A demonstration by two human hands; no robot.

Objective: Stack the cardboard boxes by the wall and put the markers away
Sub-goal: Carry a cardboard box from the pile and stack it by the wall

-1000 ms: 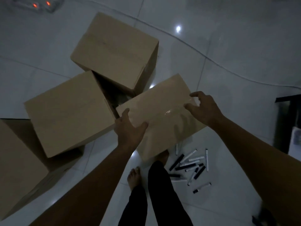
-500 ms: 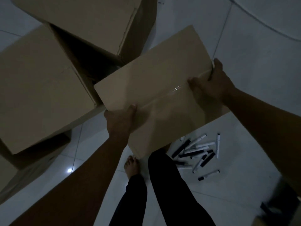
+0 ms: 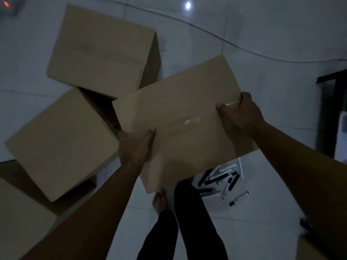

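Observation:
I hold a taped brown cardboard box (image 3: 180, 109) in both hands above the tiled floor. My left hand (image 3: 134, 147) grips its near left edge, thumb on top. Around its right edge, at the tape seam, my right hand (image 3: 241, 112) is clamped. Two more shut cardboard boxes sit on the floor: one at the back (image 3: 101, 51), another to the left (image 3: 60, 141). A pile of several black and white markers (image 3: 223, 180) lies on the floor under the held box's near right corner, by my feet.
Part of another cardboard box (image 3: 20, 220) fills the lower left corner. A thin cable (image 3: 244, 49) runs across the white tiles at the back. A dark furniture frame (image 3: 332, 113) stands at the right edge. My legs and bare foot (image 3: 159, 200) are below the held box.
The view has tilted back up, showing more floor at the back. Both hands keep their hold on the box, which now sits more to the right in view.

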